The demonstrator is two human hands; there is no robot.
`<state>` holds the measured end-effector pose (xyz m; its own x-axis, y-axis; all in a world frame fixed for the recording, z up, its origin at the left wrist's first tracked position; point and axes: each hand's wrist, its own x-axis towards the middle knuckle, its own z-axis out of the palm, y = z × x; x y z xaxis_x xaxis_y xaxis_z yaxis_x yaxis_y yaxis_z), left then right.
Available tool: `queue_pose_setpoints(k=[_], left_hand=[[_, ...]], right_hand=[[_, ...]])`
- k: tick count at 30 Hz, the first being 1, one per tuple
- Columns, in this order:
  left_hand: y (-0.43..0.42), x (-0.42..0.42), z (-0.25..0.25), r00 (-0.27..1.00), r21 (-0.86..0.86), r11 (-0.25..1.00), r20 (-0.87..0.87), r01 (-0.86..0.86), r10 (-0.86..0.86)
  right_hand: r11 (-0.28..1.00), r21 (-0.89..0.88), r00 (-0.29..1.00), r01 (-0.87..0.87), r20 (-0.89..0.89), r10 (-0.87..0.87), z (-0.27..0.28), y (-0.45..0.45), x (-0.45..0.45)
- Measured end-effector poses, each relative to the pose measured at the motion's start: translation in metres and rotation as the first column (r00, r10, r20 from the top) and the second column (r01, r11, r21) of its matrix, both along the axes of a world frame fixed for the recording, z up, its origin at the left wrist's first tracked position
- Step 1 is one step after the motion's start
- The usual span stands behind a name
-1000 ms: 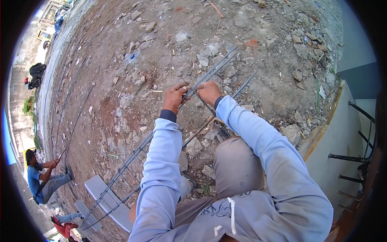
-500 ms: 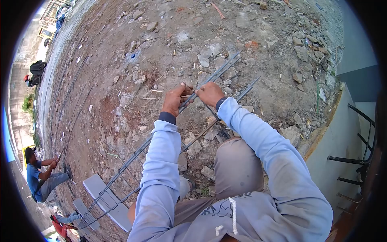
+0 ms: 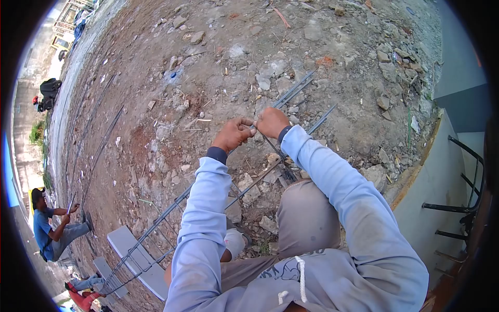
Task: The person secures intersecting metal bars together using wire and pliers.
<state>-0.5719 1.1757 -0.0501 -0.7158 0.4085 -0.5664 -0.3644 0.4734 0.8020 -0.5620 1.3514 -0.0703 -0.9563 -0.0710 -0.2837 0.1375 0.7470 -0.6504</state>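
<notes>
A long cage of steel rebar [image 3: 165,214] runs diagonally from the lower left to the centre, with thin cross ties between its bars. The bars' free ends [image 3: 296,88] stick out beyond my hands. My left hand [image 3: 234,135] is closed in a pinch beside the upper bars; whatever lies between its fingertips is too small to make out. Close against those fingertips, my right hand [image 3: 273,123] is closed over the upper rebar, its fingers partly hidden. A cross bar [image 3: 271,145] extends from below the right hand toward the lower bar.
Grey blocks [image 3: 138,255] lie under the cage's far end. Stones and rubble [image 3: 384,67] cover the ground. At left, a person in blue [image 3: 52,229] handles a bar near loose rods [image 3: 99,151]; another wears red [image 3: 83,300]. Black metal legs [image 3: 447,208] stand right.
My left hand has turned and closed its fingertips toward the right hand, which has shifted slightly down. The bars have moved slightly. The person in blue has changed arm position.
</notes>
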Motion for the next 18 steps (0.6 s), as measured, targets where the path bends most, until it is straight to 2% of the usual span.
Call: queue_pose_setpoints(k=[1,3,6,9,12,18], left_hand=[[0.002,0.002,-0.006,0.975,-0.107,0.993,-0.210,0.051,-0.073],[0.009,0.012,-0.013,0.785,-0.331,0.941,-0.563,0.074,-0.260],[0.022,0.027,-0.012,0.728,-0.481,0.875,-0.622,-0.062,-0.290],[0.036,0.036,-0.011,0.737,-0.592,0.780,-0.616,-0.201,-0.277],[0.044,0.037,0.000,0.796,-0.645,0.737,-0.546,-0.202,-0.260],[0.037,0.026,-0.003,0.777,-0.458,0.843,-0.624,-0.282,-0.079]], right_hand=[[1.000,0.013,1.000,-0.001,-0.011,0.001,0.000,0.000,0.001],[0.999,0.040,1.000,-0.004,-0.006,0.004,0.003,-0.001,0.003],[0.997,0.081,0.999,-0.019,0.031,0.016,0.020,-0.006,0.002],[0.991,0.128,0.996,-0.037,0.082,0.027,0.060,-0.008,0.006],[0.984,0.158,0.990,-0.085,0.121,0.066,0.068,-0.015,0.004],[0.992,0.126,0.993,0.004,0.113,-0.018,0.070,-0.021,0.001]])
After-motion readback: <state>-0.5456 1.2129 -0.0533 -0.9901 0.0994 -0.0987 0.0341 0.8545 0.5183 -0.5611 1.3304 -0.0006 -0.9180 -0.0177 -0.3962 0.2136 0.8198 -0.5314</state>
